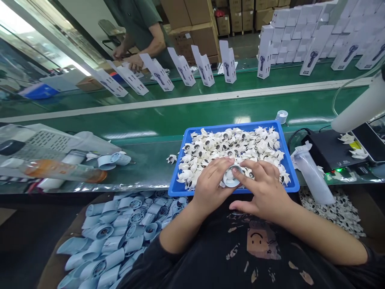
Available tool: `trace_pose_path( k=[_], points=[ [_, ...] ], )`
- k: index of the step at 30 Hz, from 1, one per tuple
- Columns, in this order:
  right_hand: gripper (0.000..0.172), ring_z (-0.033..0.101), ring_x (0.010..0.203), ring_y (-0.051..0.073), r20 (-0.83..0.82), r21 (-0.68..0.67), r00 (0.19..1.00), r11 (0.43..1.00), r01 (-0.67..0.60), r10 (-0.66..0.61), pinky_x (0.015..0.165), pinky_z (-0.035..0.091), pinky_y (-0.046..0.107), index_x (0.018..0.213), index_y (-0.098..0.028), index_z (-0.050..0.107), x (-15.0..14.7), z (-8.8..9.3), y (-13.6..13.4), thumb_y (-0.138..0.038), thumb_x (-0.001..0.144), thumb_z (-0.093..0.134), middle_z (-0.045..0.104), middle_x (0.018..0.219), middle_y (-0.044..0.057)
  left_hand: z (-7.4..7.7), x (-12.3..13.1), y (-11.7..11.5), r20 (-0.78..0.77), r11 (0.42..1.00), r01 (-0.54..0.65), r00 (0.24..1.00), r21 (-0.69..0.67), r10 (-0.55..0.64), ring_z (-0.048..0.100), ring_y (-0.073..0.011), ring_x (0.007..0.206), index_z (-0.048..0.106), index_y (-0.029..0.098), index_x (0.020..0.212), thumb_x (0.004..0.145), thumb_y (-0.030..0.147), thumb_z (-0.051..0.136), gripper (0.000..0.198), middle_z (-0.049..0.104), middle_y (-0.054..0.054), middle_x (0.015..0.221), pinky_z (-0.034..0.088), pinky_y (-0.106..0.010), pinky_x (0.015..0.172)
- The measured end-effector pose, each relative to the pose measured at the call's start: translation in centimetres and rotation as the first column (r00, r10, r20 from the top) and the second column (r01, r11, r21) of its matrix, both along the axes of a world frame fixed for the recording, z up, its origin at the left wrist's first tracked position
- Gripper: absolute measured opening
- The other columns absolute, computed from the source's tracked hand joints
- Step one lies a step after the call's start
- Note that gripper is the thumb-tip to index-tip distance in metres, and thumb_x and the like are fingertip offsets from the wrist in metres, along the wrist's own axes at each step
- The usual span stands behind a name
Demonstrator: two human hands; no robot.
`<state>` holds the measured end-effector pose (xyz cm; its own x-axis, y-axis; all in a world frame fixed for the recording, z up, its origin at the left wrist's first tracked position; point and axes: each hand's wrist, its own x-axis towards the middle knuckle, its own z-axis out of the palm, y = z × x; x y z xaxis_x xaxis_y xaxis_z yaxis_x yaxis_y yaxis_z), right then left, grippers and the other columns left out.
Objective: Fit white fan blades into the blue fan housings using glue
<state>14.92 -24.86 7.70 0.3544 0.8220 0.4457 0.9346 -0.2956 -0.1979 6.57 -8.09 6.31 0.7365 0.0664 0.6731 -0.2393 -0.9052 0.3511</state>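
Note:
My left hand (211,180) is wrapped round a light blue, round fan housing (230,180) with its open end up. A white part shows inside its rim, partly covered by fingers. My right hand (264,192) has its index fingertip at the inside of the housing, its thumb stretched out apart below. Both hands are over the front edge of a blue tray (174,182), which is heaped with small white fan blades (207,150) with dark hubs.
Light blue housings (116,233) fill a container at lower left. More fan blades (333,212) lie in a box at lower right. A black device (325,148) stands right of the tray. White cartons (228,68) line the green belt (150,114); a person (141,36) stands beyond.

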Motion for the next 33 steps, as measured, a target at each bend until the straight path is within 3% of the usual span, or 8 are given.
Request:
trace_pose_path(
  k=[14,26,33],
  points=[
    [0.064,0.044,0.109,0.029,-0.076,0.005,0.997,1.000,-0.011,0.011,0.090,0.034,0.041,0.127,-0.028,0.061,-0.7,0.2,-0.3,-0.064,0.075,0.070,0.053,0.125,0.011,0.1,-0.8,-1.0,0.024,1.000,-0.018,1.000,0.014,0.018,0.067,-0.0242,0.105,0.057,0.019,0.121,0.086,0.035,0.066,0.039,0.071,-0.011,0.110,0.055,-0.041,0.096],
    [0.058,0.043,0.106,0.027,-0.149,-0.004,0.986,0.997,-0.081,0.079,0.090,0.036,0.040,0.128,-0.031,0.061,-0.5,0.6,-0.4,-0.059,0.079,0.068,0.051,0.118,0.010,-0.1,-1.2,-0.8,-0.008,0.996,0.049,0.999,-0.078,-0.050,0.068,-0.0235,0.103,0.057,0.021,0.121,0.083,0.045,0.069,0.046,0.072,-0.008,0.109,0.055,-0.040,0.097],
    [0.039,0.042,0.105,0.026,-0.182,0.004,0.975,0.992,-0.130,0.129,0.092,0.031,0.039,0.111,-0.033,0.069,-0.7,0.8,0.0,-0.059,0.082,0.065,0.049,0.120,0.008,-0.7,-1.1,-0.5,0.004,0.997,0.066,0.998,-0.043,-0.066,0.069,-0.0219,0.102,0.057,0.021,0.120,0.087,0.029,0.063,0.035,0.073,-0.009,0.108,0.054,-0.040,0.099]
  ],
)
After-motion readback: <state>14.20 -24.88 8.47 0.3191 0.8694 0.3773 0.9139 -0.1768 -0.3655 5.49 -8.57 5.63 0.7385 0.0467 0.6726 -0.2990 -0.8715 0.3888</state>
